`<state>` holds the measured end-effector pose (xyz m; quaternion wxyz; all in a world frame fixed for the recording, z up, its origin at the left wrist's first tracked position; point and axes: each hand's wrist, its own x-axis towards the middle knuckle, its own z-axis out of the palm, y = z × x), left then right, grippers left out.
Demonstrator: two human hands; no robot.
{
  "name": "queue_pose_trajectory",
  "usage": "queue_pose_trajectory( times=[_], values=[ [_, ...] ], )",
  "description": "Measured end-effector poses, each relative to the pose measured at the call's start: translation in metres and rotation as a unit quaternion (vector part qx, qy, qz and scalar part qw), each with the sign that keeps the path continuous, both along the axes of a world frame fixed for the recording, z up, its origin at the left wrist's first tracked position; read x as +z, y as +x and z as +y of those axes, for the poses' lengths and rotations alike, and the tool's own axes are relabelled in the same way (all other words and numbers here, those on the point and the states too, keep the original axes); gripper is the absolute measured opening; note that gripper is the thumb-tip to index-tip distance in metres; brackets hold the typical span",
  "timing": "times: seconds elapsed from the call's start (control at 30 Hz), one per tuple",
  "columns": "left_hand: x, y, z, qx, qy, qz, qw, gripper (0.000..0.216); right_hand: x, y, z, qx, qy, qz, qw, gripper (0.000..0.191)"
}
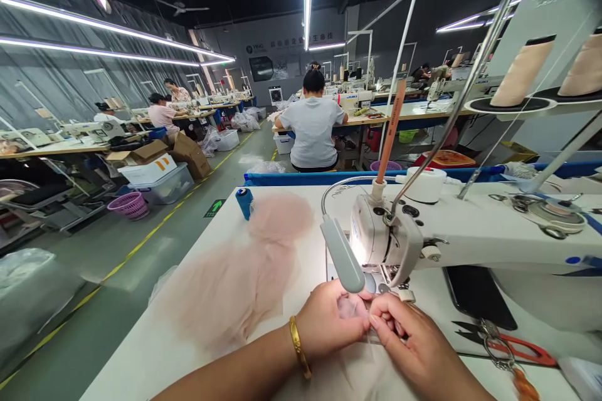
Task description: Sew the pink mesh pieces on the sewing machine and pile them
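My left hand (pixel 332 319), with a gold bangle on its wrist, pinches sheer pink fabric (pixel 235 288) just in front of the needle of a white sewing machine (pixel 470 244). My right hand (pixel 414 344) meets it from the right, fingers closed on the same piece of fabric close to the presser foot. The rest of the fabric spreads out to the left over the white table (pixel 155 351). The machine's grey lamp arm (pixel 342 255) hangs over my left hand.
A blue thread spool (pixel 244 202) stands at the table's far side. A dark phone (pixel 478 296) and red-handled snips (pixel 508 344) lie under the machine arm on the right. Cones of peach thread (pixel 522 72) sit on a stand. Other people sew at benches ahead and left.
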<state>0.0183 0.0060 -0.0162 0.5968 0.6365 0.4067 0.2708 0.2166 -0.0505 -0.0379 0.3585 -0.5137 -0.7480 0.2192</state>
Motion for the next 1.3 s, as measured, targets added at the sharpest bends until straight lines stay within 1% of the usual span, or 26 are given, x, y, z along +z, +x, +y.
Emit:
queue_pose_trajectory(
  times=[0.1,0.2,0.33,0.43,0.6,0.67,0.8,0.9,1.03,1.07,1.13,1.17,1.2,1.3],
  values=[
    [0.005,0.001,-0.001,0.001,0.012,0.029,1.000,0.037,-0.003,0.001,0.000,-0.002,-0.006,0.003,1.000,0.031],
    [0.008,0.002,-0.002,-0.001,0.041,0.049,0.998,0.028,-0.007,0.003,0.002,0.026,0.009,-0.007,1.000,0.028],
    [0.008,0.002,-0.003,-0.005,0.054,0.094,0.994,0.021,-0.011,0.005,0.004,0.044,0.048,-0.022,0.998,0.026],
    [0.007,0.002,-0.002,-0.009,0.056,0.114,0.992,0.018,-0.010,0.006,0.005,0.052,0.056,-0.029,0.997,0.025],
    [0.006,0.002,-0.002,-0.023,0.072,0.118,0.990,0.013,-0.007,0.008,0.005,0.055,0.063,-0.030,0.996,0.024],
    [0.004,0.001,-0.002,-0.027,0.098,0.109,0.989,0.013,-0.007,0.009,0.005,0.051,0.065,-0.033,0.996,0.024],
    [-0.001,0.000,0.000,-0.024,0.195,0.098,0.976,0.018,-0.008,0.007,0.003,0.037,0.062,-0.038,0.997,0.027],
    [-0.004,0.001,0.000,-0.004,0.280,0.155,0.947,0.018,-0.010,0.001,0.005,0.008,0.064,-0.053,0.997,0.030],
    [-0.005,0.004,-0.003,0.038,0.370,0.234,0.898,0.016,-0.015,-0.006,0.011,-0.047,0.112,-0.117,0.986,0.031],
    [-0.005,0.004,-0.005,0.055,0.387,0.240,0.889,0.018,-0.017,-0.007,0.013,-0.058,0.114,-0.130,0.983,0.030],
    [-0.003,0.004,-0.009,0.084,0.431,0.241,0.866,0.028,-0.020,-0.007,0.014,-0.068,0.105,-0.144,0.982,0.027],
    [-0.002,0.005,-0.010,0.093,0.463,0.239,0.848,0.031,-0.021,-0.007,0.015,-0.070,0.103,-0.144,0.982,0.025],
    [-0.003,0.005,-0.011,0.096,0.500,0.235,0.828,0.030,-0.021,-0.007,0.015,-0.073,0.104,-0.143,0.982,0.022],
    [-0.006,0.006,-0.011,0.078,0.596,0.216,0.769,0.011,-0.022,-0.006,0.015,-0.081,0.120,-0.141,0.979,0.017]
  ],
)
